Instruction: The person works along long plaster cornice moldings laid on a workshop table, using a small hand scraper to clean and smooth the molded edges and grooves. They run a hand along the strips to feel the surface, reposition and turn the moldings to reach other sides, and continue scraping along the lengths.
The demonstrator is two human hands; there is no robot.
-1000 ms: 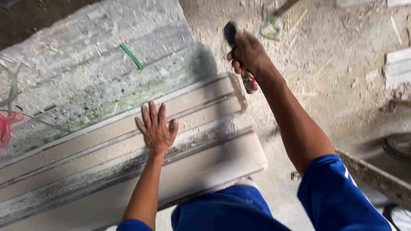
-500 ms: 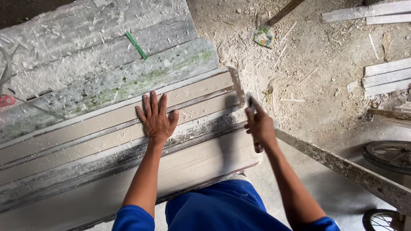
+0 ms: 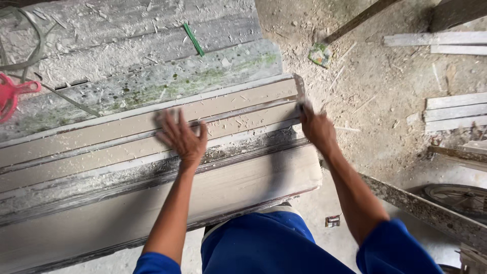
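My left hand lies flat with spread fingers on a pale moulded plank, slightly blurred. My right hand is closed around a dark-handled tool, of which only a short dark bit shows above the fist. The fist sits at the plank's right end, against a thin upright sliver of wood. A wider pale board lies nearer to me, its top edge dark and dusty. My blue-clad legs are below.
Grey weathered boards with a green strip lie beyond the planks. A red object sits at the left edge. On the sawdust floor are a small packet, stacked slats, a diagonal beam and a wheel.
My right hand, raised with the tool a second ago, has swung down to the plank's right end. My left hand has stayed on the plank and shifted slightly.
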